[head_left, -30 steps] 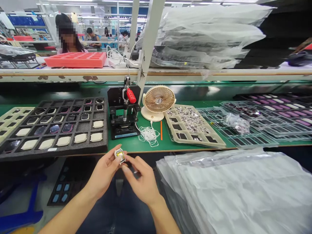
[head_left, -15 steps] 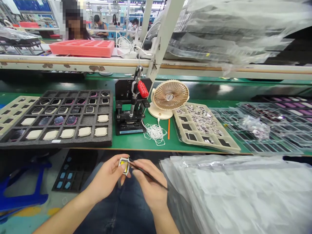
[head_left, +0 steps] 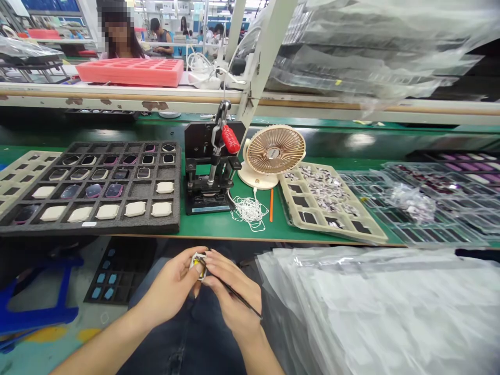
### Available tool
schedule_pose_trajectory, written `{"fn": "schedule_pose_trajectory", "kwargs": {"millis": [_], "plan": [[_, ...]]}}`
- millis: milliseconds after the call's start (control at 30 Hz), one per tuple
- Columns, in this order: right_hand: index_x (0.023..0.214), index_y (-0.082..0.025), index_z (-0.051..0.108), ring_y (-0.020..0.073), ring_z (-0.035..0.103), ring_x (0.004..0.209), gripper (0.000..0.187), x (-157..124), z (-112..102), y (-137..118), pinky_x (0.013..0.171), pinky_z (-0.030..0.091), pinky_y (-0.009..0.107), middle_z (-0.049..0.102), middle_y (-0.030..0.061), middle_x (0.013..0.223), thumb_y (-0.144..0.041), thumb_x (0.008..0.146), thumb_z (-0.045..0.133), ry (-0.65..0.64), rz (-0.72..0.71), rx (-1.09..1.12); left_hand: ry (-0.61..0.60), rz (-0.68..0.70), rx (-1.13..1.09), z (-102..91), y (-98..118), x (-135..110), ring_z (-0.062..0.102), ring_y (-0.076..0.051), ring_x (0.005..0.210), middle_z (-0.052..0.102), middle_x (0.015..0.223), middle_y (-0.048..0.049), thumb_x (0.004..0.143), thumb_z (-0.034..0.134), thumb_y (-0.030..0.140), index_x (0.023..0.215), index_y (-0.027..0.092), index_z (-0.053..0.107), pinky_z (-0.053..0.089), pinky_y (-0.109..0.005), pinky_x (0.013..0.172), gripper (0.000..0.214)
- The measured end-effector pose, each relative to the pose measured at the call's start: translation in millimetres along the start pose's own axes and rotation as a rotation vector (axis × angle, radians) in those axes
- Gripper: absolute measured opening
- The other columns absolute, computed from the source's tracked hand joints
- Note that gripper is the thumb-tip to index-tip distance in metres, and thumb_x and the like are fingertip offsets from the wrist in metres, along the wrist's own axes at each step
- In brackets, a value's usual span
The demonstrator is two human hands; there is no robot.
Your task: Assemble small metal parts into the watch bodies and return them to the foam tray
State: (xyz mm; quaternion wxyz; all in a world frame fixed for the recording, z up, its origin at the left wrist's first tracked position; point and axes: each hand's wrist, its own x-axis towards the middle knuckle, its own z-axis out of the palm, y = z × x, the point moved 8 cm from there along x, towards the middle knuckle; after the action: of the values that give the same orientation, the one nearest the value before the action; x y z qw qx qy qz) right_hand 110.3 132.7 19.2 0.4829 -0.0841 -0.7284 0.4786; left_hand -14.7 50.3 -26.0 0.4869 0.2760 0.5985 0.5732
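Held up over my lap, a small smartwatch case (head_left: 199,267) with a pale frame and a yellow part inside is pinched between the thumb and fingers of my left hand (head_left: 170,285). My right hand (head_left: 238,298) is closed around slim black tweezers (head_left: 242,300), held like a pen. Their tip is at the inside of the case; whether it grips anything there is too small to tell. Fingers of the right hand rest close against the case's right edge and partly hide it.
A dark foam tray (head_left: 130,225) of watch parts lies left on the bench. A black press (head_left: 211,179) with a red handle, a fan (head_left: 275,151), a coiled white cable (head_left: 250,212) and a cream parts tray (head_left: 332,232) follow rightward. Plastic-wrapped sheets (head_left: 383,307) sit at right.
My right hand has shifted slightly left, closer to the watch case, and the tweezers' tip now reaches further over it. My left hand holds the case in nearly the same place.
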Motion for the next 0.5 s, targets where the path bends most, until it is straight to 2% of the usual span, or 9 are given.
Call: {"fn": "schedule_pose_trajectory", "kwargs": {"millis": [100, 267, 367, 500], "plan": [[0.121, -0.024, 0.08, 0.0299, 0.076, 0.117, 0.036, 0, 1, -2, 0.106, 0.064, 0.05, 0.081, 0.0078, 0.119, -0.004, 0.091, 0.076, -0.01, -0.016, -0.014, 0.025, -0.004, 0.065, -2.6, -3, -1, 0.056, -0.016, 0.067, 0.069, 0.083, -0.003, 0.1, 0.063, 0.053, 0.147, 0.016, 0.057, 0.049, -0.031, 0.069, 0.06], [0.126, -0.029, 0.078, 0.03, 0.074, 0.121, 0.043, -4, 3, -1, 0.109, 0.063, 0.052, 0.08, 0.0053, 0.123, -0.005, 0.091, 0.078, -0.04, -0.04, -0.058, 0.097, -0.009, 0.145, -5.9, -1, -3, 0.058, -0.016, 0.068, 0.075, 0.102, -0.0086, 0.099, 0.064, 0.054, 0.145, 0.021, 0.062, 0.05, -0.031, 0.067, 0.056], [0.132, -0.032, 0.075, 0.0306, 0.072, 0.125, 0.046, -11, 6, 0, 0.111, 0.061, 0.056, 0.078, 0.0053, 0.128, -0.007, 0.093, 0.076, -0.054, -0.092, -0.082, 0.096, -0.012, -0.009, -2.7, 1, -3, 0.063, -0.018, 0.075, 0.074, 0.107, -0.0101, 0.092, 0.074, 0.053, 0.141, 0.02, 0.064, 0.054, -0.031, 0.069, 0.06], [0.131, -0.031, 0.075, 0.0319, 0.072, 0.126, 0.044, -17, 3, 4, 0.109, 0.061, 0.058, 0.077, 0.007, 0.13, -0.007, 0.094, 0.073, 0.027, -0.11, -0.069, 0.034, -0.041, -0.191, 4.0, 3, 0, 0.064, -0.016, 0.073, 0.074, 0.112, -0.0119, 0.089, 0.079, 0.048, 0.139, 0.018, 0.065, 0.056, -0.031, 0.068, 0.06]]}}
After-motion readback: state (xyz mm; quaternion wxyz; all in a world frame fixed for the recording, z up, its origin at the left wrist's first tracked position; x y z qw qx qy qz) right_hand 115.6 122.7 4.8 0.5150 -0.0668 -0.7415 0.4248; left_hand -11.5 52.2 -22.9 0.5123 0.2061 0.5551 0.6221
